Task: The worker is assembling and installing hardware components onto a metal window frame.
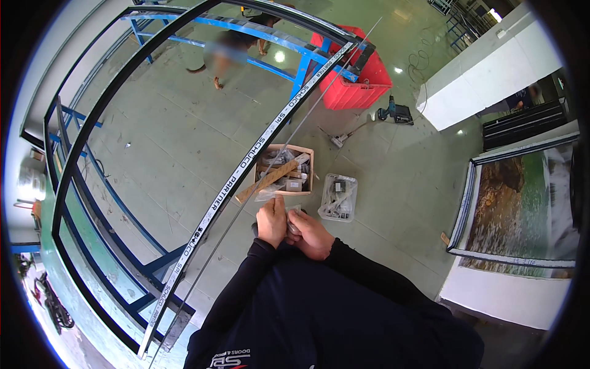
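Note:
My left hand (271, 222) and my right hand (313, 236) are close together in front of my body, both with curled fingers. Between them is a small clear plastic bag (293, 225), gripped by both; its contents are too small to make out. Just beyond my hands, a cardboard box (312, 161) holds several packaged parts and a strip of wood (270, 179) laid slantwise across it. Right of that box stands a clear plastic tub (349, 212) with loose fittings inside.
A long black frame (243, 166) with printed tape slants past my left side, near a blue trestle (270, 38). Beyond are a red crate (353, 95) and a cordless drill (393, 112) on the floor. A dog (236, 46), partly blurred, is under the trestle. A white column (485, 67) stands right.

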Demonstrator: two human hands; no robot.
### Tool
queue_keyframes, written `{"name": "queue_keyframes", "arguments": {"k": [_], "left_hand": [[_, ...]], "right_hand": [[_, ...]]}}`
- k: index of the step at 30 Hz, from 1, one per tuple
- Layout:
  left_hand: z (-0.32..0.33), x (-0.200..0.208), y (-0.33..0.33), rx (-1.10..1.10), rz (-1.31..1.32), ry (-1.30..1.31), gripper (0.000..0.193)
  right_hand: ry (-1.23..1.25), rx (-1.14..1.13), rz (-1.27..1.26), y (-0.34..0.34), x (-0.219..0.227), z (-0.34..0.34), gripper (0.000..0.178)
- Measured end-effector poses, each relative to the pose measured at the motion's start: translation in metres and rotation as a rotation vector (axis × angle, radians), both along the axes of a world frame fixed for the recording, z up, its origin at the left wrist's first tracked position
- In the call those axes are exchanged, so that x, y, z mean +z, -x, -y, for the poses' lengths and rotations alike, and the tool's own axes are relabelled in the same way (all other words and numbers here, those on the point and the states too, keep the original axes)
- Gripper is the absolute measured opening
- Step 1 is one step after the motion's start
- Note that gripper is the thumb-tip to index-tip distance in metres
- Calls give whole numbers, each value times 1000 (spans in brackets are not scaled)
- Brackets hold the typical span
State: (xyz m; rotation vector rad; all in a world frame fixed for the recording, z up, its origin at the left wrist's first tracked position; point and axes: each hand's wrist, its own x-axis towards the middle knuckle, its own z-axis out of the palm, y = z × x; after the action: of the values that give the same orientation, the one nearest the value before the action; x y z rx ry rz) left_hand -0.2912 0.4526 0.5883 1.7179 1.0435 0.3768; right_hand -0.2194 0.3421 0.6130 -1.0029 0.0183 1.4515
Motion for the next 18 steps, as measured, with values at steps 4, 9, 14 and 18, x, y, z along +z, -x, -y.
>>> {"name": "queue_keyframes", "arguments": {"k": [4,9,14,18], "left_hand": [[1,-8,5,-14,-91,-66,46],[4,-21,-3,-40,-84,-91,45],[4,-35,-16,-122,-53,-154,43],[13,-41,-27,-275,-48,-185,41]], "right_hand": [[113,-74,421,7,-9,-3,16],[175,-324,-18,6,-19,0,16],[164,-350,-86,1,-11,0,21],[345,-356,132,-1,-10,9,28]]}}
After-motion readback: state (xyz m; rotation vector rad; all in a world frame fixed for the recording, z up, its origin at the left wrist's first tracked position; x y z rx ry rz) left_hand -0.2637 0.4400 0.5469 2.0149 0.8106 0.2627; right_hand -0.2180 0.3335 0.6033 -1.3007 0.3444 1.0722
